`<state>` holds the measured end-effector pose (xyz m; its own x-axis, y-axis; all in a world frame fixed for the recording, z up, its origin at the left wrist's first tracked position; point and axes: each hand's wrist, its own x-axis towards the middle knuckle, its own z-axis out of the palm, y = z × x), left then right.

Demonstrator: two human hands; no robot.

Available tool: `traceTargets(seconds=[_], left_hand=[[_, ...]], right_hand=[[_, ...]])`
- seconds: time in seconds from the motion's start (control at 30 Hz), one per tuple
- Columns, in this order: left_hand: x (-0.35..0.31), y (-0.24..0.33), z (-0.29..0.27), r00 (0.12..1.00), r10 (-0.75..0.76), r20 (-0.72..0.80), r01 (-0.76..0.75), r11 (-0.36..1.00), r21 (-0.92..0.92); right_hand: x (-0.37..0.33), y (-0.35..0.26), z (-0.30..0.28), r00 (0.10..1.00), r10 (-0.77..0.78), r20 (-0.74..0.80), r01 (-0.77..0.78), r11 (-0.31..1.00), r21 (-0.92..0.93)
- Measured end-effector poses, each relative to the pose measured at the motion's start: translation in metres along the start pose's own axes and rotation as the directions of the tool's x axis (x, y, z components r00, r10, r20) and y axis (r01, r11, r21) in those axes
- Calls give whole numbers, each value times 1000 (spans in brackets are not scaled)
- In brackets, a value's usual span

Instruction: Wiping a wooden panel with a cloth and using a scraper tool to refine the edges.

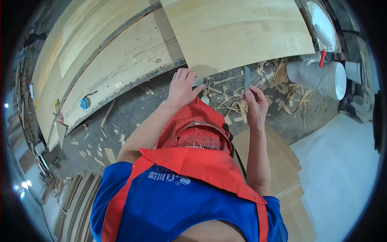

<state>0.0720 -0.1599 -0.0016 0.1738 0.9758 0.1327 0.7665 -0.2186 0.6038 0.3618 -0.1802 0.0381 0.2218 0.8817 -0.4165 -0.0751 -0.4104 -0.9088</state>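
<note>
**Watching for slips and gouges**

Holds a flat grey blade [247,77] in the right hand [256,104], clamped near its lower end between thumb and fingers, with the tip pointing away from the body. Shows that tip right at the near edge of a pale panel [242,32]; cannot tell touching from merely passing in front. Could, by judgement, twist in so short a pinch if pushed hard against the edge. Could also gouge or splinter the panel's face if tilted too steeply.

Keeps the left hand [182,86] at the panel's near left corner, thumb and fingers apart; cannot tell a hold on the corner from hovering over it. Could let the panel shift, if poorly braced. Could end in a cut finger, if the blade were to skid leftward along the edge.

Farther out, spreads thin wood scraps [231,107] across the grey floor [133,101] below the panel: likely to slide underfoot during a step or lean. To the left, bears a blue tape measure [84,103] on a lower wooden board [133,52], near its rough edge; might drop off if jarred. To the right, shows a white bucket [334,80], perhaps at risk from an elbow swung wide.
</note>
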Motion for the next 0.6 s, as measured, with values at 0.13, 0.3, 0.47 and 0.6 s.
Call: traceTargets(seconds=[0.13,0.3,0.47,0.6], left_hand=[[34,-2,20,980,124,154,-143,982,124],[40,-9,34,976,135,168,-174,954,246],[33,-18,31,973,150,178,-184,964,193],[30,-20,23,964,153,218,-192,966,170]], right_hand=[[-21,44,-4,993,101,-57,-96,992,83],[-54,65,-4,975,188,-117,-170,974,151],[-68,70,-13,965,209,-157,-182,969,170],[-71,74,-15,967,195,-167,-171,974,148]])
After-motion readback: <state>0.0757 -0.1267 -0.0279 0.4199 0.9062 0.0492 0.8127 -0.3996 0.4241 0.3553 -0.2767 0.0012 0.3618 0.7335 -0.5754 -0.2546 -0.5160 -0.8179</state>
